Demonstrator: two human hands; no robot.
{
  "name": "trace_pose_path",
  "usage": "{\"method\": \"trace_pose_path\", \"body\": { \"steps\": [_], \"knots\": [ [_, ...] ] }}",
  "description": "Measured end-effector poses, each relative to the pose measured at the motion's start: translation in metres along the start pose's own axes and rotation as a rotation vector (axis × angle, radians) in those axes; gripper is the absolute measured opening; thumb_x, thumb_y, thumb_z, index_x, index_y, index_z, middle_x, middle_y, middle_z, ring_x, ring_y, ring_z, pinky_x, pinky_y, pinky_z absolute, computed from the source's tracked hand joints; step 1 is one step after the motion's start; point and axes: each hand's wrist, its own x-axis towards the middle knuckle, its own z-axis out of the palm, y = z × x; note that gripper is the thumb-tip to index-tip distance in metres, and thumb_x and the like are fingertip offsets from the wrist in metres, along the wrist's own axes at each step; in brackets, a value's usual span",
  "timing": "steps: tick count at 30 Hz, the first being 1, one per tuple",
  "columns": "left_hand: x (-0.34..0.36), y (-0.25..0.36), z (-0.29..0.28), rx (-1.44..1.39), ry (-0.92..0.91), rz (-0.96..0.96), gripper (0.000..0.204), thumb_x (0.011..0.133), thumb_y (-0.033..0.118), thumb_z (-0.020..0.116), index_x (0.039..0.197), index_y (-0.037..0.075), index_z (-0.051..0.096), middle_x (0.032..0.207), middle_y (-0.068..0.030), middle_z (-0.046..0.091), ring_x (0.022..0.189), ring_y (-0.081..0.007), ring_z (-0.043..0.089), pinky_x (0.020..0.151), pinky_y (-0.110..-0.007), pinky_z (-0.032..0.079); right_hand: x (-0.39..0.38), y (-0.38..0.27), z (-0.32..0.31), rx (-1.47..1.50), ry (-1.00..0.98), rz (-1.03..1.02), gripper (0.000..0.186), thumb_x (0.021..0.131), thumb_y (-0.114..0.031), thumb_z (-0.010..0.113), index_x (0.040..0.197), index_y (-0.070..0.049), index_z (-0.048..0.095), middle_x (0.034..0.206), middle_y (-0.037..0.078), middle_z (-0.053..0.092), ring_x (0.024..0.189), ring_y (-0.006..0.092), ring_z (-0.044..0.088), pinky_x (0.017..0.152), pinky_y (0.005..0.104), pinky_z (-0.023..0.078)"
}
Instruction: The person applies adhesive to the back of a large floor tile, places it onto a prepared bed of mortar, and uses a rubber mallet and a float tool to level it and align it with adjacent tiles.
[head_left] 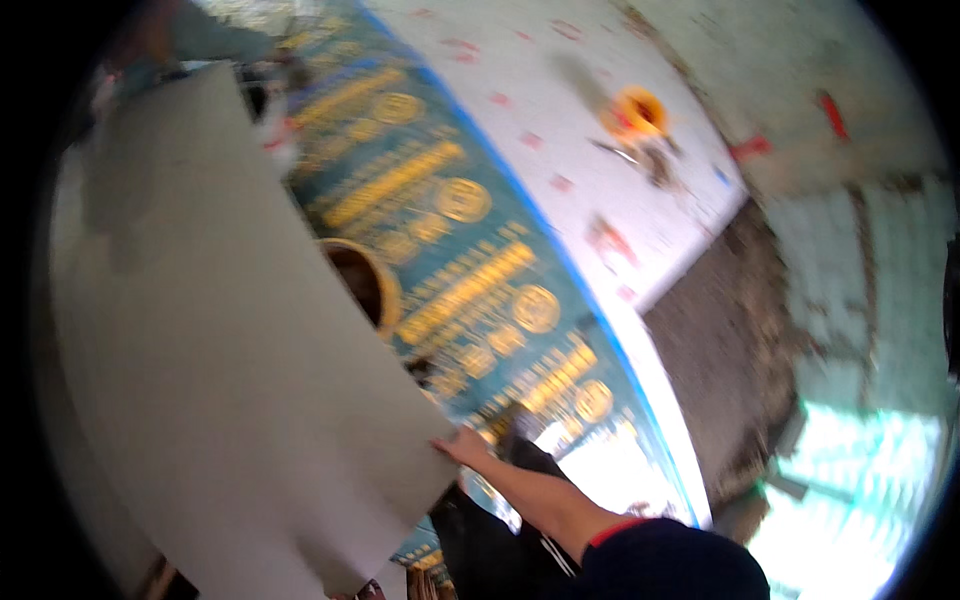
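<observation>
A large, smooth grey board (240, 330) fills the left side of the head view, running from the far left down to the lower edge. My right hand (464, 446) is closed on its right edge near the lower corner, with the forearm bare below a dark sleeve with red trim. At the board's bottom edge shows a small reddish patch; I cannot tell whether it is part of my left hand. By the board's far end stands another person (215, 38), blurred and cut off by the rim.
Partly under the board is a yellow-rimmed bucket (388, 292). Beneath lies a green sheet (430, 220) with yellow print. On a whitish panel (500, 60) at the right sit an orange round container (640, 110) and a blurred metal tool (615, 151). Dark soil (725, 330) borders it.
</observation>
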Motion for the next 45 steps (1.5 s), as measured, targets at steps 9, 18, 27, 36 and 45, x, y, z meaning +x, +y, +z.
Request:
{"method": "trace_pose_path", "body": {
  "steps": [9,18,27,36,45],
  "knots": [
    [0.011,-0.044,-0.019,-0.008,-0.228,-0.300,0.057,0.081,0.056,0.068,0.117,0.012,0.061,0.118,-0.0061,0.061,0.102,-0.0275,0.057,0.071,-0.045,0.048,-0.120,0.054,-0.104,0.048,0.216,0.126,0.078,0.075,-0.060,0.070,0.124,-0.002,0.054,0.120,0.019,0.057,0.115,0.0349,0.054,0.093,0.0450,0.045],
    [0.010,-0.079,-0.070,0.349,-0.599,-0.346,0.046,0.088,0.028,0.063,0.129,0.009,0.052,0.104,-0.0073,0.061,0.087,-0.0218,0.060,0.066,-0.037,0.052,-0.265,0.153,-0.172,0.174,0.350,0.051,0.064,0.078,-0.049,0.073,0.118,-0.002,0.058,0.116,0.019,0.058,0.110,0.0367,0.058,0.086,0.0475,0.050],
    [-0.192,-0.217,-0.075,1.047,-1.010,-0.137,0.044,0.087,0.026,0.064,0.126,0.008,0.053,0.104,-0.0081,0.062,0.088,-0.0223,0.061,0.067,-0.037,0.053,-0.389,0.276,-0.207,0.340,0.514,0.073,0.036,0.082,-0.021,0.066,0.112,-0.001,0.066,0.127,0.021,0.055,0.117,0.0341,0.056,0.090,0.0426,0.049],
    [-0.319,-0.359,-0.157,1.287,-1.140,-0.115,0.042,0.085,0.023,0.065,0.123,0.008,0.055,0.104,-0.0090,0.063,0.089,-0.0228,0.061,0.068,-0.037,0.053,-0.467,0.449,-0.240,0.347,0.532,0.024,0.025,0.083,-0.014,0.062,0.104,-0.003,0.070,0.103,0.015,0.069,0.101,0.0323,0.066,0.079,0.0422,0.054],
    [-0.396,-0.520,-0.263,1.415,-1.135,-0.115,0.040,0.083,0.021,0.066,0.120,0.007,0.057,0.104,-0.0099,0.063,0.090,-0.0233,0.062,0.069,-0.037,0.053,-0.500,0.650,-0.269,0.375,0.535,0.017,0.023,0.080,-0.011,0.061,0.100,-0.002,0.068,0.110,0.021,0.065,0.103,0.0346,0.064,0.083,0.0432,0.053]
  ]
}}
